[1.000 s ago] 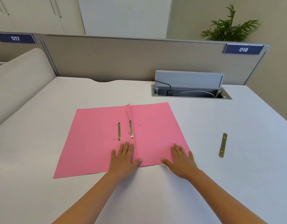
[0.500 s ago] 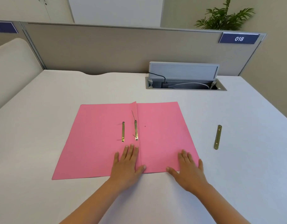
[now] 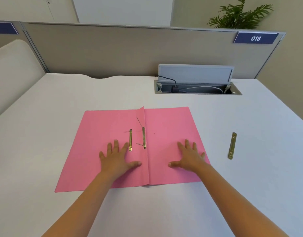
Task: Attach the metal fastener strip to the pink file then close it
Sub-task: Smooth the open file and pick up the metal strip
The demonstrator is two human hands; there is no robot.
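Observation:
The pink file [image 3: 166,127] lies open and flat on the white desk. Two brass fastener pieces sit by its centre fold: one [image 3: 130,140] on the left leaf, another [image 3: 143,137] right at the fold with thin prongs sticking up. A third brass fastener strip [image 3: 232,145] lies loose on the desk, to the right of the file. My left hand [image 3: 117,157] rests flat on the left leaf, fingers spread, just beside the left brass piece. My right hand [image 3: 189,155] presses flat on the right leaf. Neither hand holds anything.
The white desk [image 3: 250,177] stretches around the file. An open grey cable box [image 3: 197,82] with a raised lid and cables sits behind the file at the back right. A beige partition [image 3: 130,48] closes off the desk's far edge.
Both hands slid forward from the file's near edge to the middle of each leaf. The view has shifted, so the file sits nearer the centre.

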